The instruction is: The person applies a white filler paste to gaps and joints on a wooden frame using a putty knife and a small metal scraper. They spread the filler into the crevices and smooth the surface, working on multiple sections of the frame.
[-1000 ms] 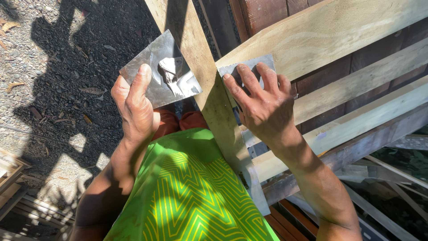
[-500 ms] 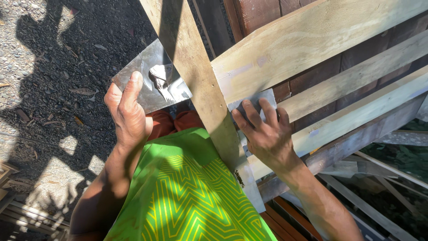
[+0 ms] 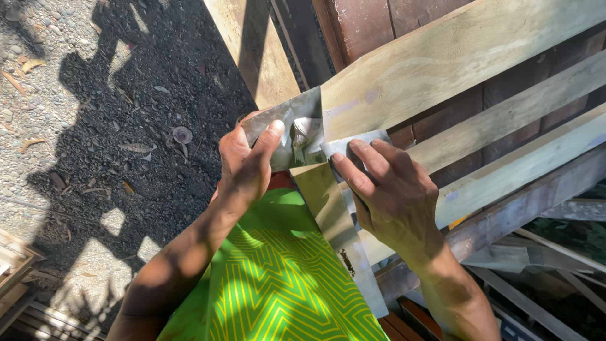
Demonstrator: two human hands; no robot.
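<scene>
A bent, shiny metal sheet (image 3: 297,129) wraps around a pale upright wooden post (image 3: 328,202) where it meets a sloping plank (image 3: 454,69). My left hand (image 3: 246,164) grips the sheet's left flap, thumb pressed on its face. Fingers spread, my right hand (image 3: 391,196) presses the sheet's right flap flat against the post and the plank edge. Both flaps sit close together over the post. A green garment with yellow zigzag lines (image 3: 278,284) fills the view below my arms.
Several pale planks (image 3: 524,164) slope up to the right over dark red boards (image 3: 379,19). Gravel and dark soil (image 3: 95,126) lie to the left, in shadow. Wooden slats (image 3: 16,278) sit at the lower left corner. More timber (image 3: 543,316) lies at the lower right.
The left flap has been folded in toward the post, and my left hand moved right with it. My right hand stays pressed on the right flap. The camera has shifted.
</scene>
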